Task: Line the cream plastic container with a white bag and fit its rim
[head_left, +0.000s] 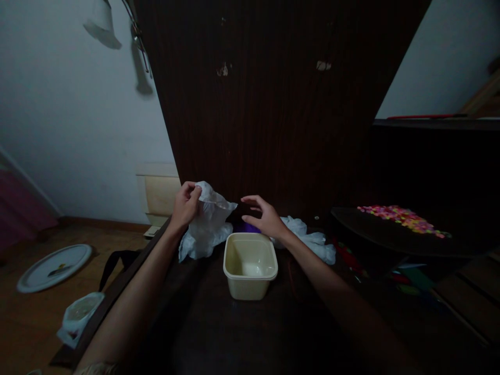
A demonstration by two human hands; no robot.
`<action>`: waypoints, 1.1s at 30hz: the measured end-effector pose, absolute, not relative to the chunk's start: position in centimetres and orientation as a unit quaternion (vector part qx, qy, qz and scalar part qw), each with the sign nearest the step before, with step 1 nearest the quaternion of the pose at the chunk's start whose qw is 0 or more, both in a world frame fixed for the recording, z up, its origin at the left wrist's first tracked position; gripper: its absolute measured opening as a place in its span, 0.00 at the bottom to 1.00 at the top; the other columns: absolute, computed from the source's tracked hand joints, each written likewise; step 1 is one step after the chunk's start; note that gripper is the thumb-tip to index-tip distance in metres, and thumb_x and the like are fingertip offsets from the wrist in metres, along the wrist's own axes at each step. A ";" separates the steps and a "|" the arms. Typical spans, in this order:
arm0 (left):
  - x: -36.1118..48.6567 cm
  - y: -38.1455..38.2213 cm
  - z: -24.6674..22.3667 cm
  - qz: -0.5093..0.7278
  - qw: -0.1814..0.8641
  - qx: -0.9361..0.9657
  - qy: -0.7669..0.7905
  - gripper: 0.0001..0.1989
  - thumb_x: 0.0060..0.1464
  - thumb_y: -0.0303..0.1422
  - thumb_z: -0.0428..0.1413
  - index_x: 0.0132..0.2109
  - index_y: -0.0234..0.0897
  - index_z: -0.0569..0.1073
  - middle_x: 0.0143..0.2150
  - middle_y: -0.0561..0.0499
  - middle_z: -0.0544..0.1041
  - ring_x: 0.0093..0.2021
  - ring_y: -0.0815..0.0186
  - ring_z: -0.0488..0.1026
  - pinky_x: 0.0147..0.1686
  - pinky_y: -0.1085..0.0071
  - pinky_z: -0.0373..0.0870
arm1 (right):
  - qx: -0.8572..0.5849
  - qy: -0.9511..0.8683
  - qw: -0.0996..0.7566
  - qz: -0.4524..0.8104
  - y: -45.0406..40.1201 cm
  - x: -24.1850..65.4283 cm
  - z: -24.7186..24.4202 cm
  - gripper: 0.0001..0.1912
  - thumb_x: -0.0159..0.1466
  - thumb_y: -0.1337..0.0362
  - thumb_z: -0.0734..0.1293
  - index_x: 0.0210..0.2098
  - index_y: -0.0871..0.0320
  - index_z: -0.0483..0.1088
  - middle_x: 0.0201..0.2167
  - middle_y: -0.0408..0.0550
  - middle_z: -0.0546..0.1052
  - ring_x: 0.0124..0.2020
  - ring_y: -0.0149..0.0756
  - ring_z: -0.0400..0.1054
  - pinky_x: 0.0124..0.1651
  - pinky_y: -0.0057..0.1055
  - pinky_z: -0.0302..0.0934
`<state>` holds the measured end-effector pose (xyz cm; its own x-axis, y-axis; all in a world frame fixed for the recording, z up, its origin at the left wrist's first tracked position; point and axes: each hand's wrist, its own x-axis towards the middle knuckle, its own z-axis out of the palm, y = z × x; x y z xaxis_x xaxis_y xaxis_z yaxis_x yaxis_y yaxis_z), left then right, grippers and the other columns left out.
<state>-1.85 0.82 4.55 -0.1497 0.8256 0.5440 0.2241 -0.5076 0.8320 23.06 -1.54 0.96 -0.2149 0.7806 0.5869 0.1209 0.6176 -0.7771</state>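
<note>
My left hand (188, 202) pinches the top of a white plastic bag (210, 224), which hangs crumpled from the fingers down to the dark tabletop (222, 333). To the right, my right hand (262, 214) is held with thumb and fingers apart and nothing between them. Just in front of it stands a cream plastic tub (250, 286), upright, with no lid on and nothing visible inside. A purple thing (247, 227) shows partly behind the tub; its kind is hidden. Beyond my right wrist lies another crumpled white plastic bag (312, 242).
A dark wooden panel (265, 130) rises behind the table. At right, a dark shelf (351, 224) bears a pile of pink and yellow pieces (402, 217). On the floor at left are a white oval lid or tray (33, 276) and a bag-lined bin (80, 315).
</note>
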 end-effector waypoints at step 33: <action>-1.0 -3.4 5.8 0.483 0.235 0.783 0.313 0.07 0.48 0.34 0.63 0.34 0.34 0.80 0.31 0.50 0.78 0.30 0.67 0.72 0.31 0.73 0.67 | -0.273 -0.794 0.429 0.334 -5.9 27.0 11.3 0.11 0.62 0.56 0.69 0.31 0.58 0.71 0.29 0.43 0.75 0.30 0.32 0.68 0.34 0.27 0.62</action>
